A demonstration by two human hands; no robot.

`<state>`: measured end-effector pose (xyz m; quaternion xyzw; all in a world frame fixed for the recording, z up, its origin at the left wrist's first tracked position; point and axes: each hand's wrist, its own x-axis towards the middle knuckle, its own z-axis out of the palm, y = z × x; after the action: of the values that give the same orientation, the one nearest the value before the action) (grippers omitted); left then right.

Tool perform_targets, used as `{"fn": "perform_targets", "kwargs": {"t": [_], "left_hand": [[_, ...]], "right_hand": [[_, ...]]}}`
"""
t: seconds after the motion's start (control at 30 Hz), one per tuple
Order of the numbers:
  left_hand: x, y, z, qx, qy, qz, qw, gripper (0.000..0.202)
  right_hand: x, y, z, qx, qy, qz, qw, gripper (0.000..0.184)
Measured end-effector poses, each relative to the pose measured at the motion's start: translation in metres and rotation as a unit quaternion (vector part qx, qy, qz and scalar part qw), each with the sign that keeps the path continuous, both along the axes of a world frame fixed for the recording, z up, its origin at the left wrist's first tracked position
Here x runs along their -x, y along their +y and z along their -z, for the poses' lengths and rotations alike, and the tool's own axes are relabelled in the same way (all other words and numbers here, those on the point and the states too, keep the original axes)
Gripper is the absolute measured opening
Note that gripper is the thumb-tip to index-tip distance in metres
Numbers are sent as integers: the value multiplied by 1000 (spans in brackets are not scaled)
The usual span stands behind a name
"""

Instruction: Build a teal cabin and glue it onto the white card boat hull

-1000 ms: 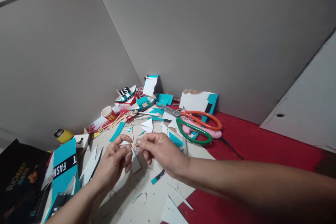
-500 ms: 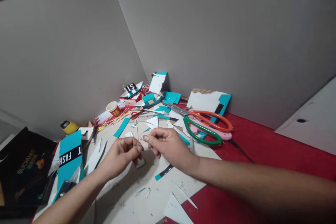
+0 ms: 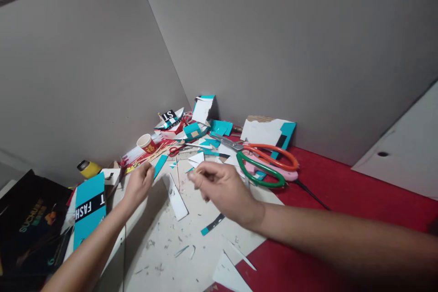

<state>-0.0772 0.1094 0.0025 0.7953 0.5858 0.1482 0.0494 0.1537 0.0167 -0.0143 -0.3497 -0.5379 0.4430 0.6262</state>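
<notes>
My right hand (image 3: 222, 187) is closed in a pinch over the middle of the work board. A small pale tip shows at its thumb and forefinger, like the end of a thin wooden stick (image 3: 195, 171). My left hand (image 3: 139, 185) hangs apart to the left with its fingers curled; what they hold, if anything, is hidden. Between the hands a white card strip (image 3: 177, 198) lies on the board, and a thin skewer (image 3: 177, 172) lies just behind it. A teal strip (image 3: 160, 165) is beside my left fingertips.
Large scissors (image 3: 263, 164) with orange and green handles lie to the right. Two small card boats (image 3: 169, 119), (image 3: 192, 131) stand at the back, near a paper cup (image 3: 146, 143). Teal card (image 3: 89, 207) and a black box (image 3: 30, 228) are at left. Scraps litter the board (image 3: 164, 255).
My left hand has drawn away from my right hand, moving left and slightly back. The white strip between them is now uncovered. My right hand has stayed nearly in place, still pinched.
</notes>
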Motion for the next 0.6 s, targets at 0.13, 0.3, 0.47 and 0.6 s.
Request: {"fn": "perform_targets", "kwargs": {"t": [0.13, 0.3, 0.47, 0.6], "left_hand": [[-25, 64, -2, 18, 79, -30, 996, 31], [-59, 138, 6, 34, 169, -53, 984, 34], [-61, 168, 17, 58, 220, -34, 973, 33], [-59, 179, 19, 89, 225, -10, 970, 32]], "right_hand": [[11, -10, 10, -76, -90, -37, 992, 25], [11, -5, 24, -198, -140, -46, 969, 24], [10, 4, 34, -216, -146, -68, 963, 24], [10, 5, 35, -237, -163, -61, 956, 22]]}}
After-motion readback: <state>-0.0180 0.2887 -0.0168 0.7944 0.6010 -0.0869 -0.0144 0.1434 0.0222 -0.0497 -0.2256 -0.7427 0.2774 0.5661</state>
